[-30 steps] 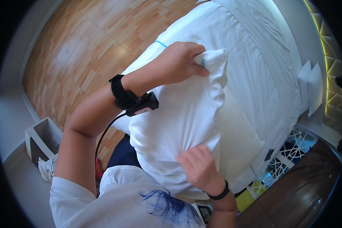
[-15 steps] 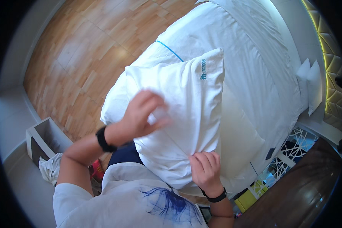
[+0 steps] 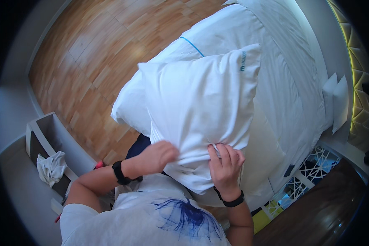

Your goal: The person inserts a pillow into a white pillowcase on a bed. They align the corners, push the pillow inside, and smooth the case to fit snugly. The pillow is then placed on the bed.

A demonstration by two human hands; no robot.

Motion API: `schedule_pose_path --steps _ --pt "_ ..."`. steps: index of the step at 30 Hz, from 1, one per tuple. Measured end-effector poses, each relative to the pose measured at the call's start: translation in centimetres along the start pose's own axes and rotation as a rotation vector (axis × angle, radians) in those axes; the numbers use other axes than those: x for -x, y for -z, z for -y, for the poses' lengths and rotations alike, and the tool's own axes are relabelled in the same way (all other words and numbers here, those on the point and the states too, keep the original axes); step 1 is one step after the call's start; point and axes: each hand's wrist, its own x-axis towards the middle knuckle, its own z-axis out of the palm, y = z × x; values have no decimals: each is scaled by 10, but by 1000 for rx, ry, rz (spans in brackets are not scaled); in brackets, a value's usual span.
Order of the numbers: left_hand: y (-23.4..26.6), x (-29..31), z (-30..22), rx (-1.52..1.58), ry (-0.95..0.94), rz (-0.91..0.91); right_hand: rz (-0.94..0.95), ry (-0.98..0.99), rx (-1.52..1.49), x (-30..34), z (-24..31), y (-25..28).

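Observation:
A pillow in a white pillowcase (image 3: 197, 94) lies tilted across the corner of the bed, with small teal print near its far right corner. My right hand (image 3: 226, 164) pinches the cloth at its near right side, where folds gather. At the near left edge is my left hand (image 3: 160, 156), its fingers curled in against the pillowcase; the fingertips are partly hidden. A cream pillow (image 3: 266, 141) shows from beneath the white one on the right. Both wrists wear black bands.
The bed (image 3: 283, 69) has white bedding with a blue line. Two white cushions (image 3: 336, 100) stand by the padded headboard. A dark wooden top (image 3: 315, 209) is at lower right, beside a white lattice panel (image 3: 317, 164). White cloth (image 3: 51, 167) hangs over an open box-like unit (image 3: 65, 139) at left.
My left hand has come down from above the pillow to its near left edge, fingers now curled. The right hand keeps its pinch. The pillow appears farther right in view.

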Motion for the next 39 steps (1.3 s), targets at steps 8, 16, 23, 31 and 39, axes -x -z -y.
schedule_pose_path --steps 8,16,23,31,39 --pt "-31 5 -26 -118 59 16 25 70 16 29 -13 11" --pt "-63 16 -33 -93 32 -16 34 5 94 57 -38 21" --pt "-48 8 -33 -179 377 31 -36 32 -147 63 -45 14" --pt "-31 -56 -74 -298 26 -275 -157 -346 -416 64 -106 -8" --pt "-69 -101 -101 -476 -28 -121 -306 -219 -515 51 -109 -28"
